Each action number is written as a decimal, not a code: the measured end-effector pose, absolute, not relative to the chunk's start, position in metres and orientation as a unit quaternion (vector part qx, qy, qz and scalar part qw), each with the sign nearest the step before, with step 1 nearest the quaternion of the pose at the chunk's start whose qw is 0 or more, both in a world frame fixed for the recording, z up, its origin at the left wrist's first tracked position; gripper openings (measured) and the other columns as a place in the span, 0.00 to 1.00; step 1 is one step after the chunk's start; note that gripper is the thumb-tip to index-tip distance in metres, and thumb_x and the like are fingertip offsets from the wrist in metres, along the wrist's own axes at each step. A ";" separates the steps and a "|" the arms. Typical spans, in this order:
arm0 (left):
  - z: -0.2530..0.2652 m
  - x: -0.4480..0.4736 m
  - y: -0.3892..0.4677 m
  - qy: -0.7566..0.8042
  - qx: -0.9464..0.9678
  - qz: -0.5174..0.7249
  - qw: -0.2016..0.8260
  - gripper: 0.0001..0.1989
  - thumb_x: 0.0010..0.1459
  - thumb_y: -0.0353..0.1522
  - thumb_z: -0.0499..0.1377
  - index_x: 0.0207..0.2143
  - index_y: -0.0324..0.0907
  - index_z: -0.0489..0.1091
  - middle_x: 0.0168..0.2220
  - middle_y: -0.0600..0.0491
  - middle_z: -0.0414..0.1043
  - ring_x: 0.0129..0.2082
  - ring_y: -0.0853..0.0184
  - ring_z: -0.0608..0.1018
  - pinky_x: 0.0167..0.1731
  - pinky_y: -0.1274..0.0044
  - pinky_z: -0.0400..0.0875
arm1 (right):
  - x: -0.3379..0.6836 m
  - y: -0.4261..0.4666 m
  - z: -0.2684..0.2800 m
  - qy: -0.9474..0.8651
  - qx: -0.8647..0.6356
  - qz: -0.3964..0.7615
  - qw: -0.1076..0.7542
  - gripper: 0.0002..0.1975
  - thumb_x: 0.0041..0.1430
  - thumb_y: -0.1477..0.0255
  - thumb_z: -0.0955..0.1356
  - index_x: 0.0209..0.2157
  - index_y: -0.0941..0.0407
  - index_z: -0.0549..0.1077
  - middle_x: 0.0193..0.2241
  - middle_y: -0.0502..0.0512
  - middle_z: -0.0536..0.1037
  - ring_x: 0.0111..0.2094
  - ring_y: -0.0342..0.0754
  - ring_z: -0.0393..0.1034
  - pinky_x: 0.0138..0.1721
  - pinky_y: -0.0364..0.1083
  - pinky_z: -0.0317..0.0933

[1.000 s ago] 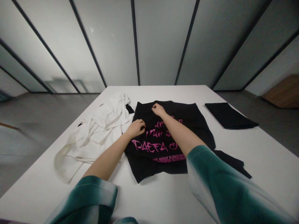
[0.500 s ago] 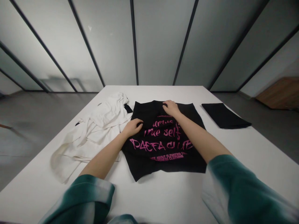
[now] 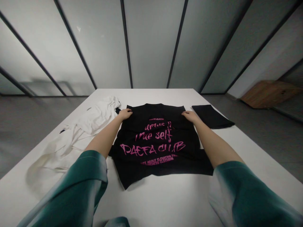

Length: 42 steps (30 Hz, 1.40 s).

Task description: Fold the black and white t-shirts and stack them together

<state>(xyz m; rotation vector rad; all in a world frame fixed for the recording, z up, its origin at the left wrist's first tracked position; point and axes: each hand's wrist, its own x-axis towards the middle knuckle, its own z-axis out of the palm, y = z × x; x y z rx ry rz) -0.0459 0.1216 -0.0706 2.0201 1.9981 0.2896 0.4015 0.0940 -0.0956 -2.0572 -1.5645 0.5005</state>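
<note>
A black T-shirt with pink lettering lies spread on the white table, its collar edge at the far side. At its far left corner, my left hand has its fingers bent over the cloth and closed on the edge. My right hand pinches the far right edge of the same shirt. Parts of black cloth stick out sideways near the bottom on both sides. Small creases break up some of the printed words.
Left of the shirt is a loose heap of white garments with small black bits. A folded black cloth lies to the right on the white table. Frosted panels stand behind, and a wooden piece is on the floor at right.
My left hand has moved away from me to the shirt's far left corner. My right hand has shifted from the collar area out to the right edge. The view has turned slightly right.
</note>
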 end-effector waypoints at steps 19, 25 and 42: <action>-0.095 -0.037 0.060 0.675 0.733 0.055 0.062 0.39 0.62 0.53 0.49 0.66 0.35 0.59 0.70 0.36 0.51 0.70 0.46 0.53 0.65 0.60 0.51 | 0.370 0.051 -0.101 -0.717 -0.692 0.022 0.085 0.36 0.64 0.50 0.60 0.66 0.56 0.62 0.69 0.65 0.56 0.68 0.64 0.48 0.65 0.62 0.46; -0.107 -0.032 0.032 0.678 0.732 0.048 0.048 0.41 0.62 0.55 0.47 0.67 0.37 0.57 0.70 0.35 0.50 0.71 0.44 0.49 0.65 0.55 0.48 | 0.356 0.017 -0.117 -0.701 -0.709 0.068 0.037 0.40 0.63 0.44 0.57 0.68 0.52 0.58 0.70 0.63 0.53 0.70 0.65 0.44 0.67 0.63 0.40; -0.076 -0.071 0.131 0.733 0.635 0.161 0.182 0.21 0.60 0.42 0.54 0.50 0.42 0.76 0.49 0.46 0.78 0.51 0.58 0.78 0.50 0.73 0.70 | 0.405 0.089 -0.090 -0.518 -0.756 0.227 0.330 0.13 0.56 0.66 0.69 0.40 0.57 0.80 0.44 0.61 0.80 0.49 0.56 0.74 0.53 0.51 0.64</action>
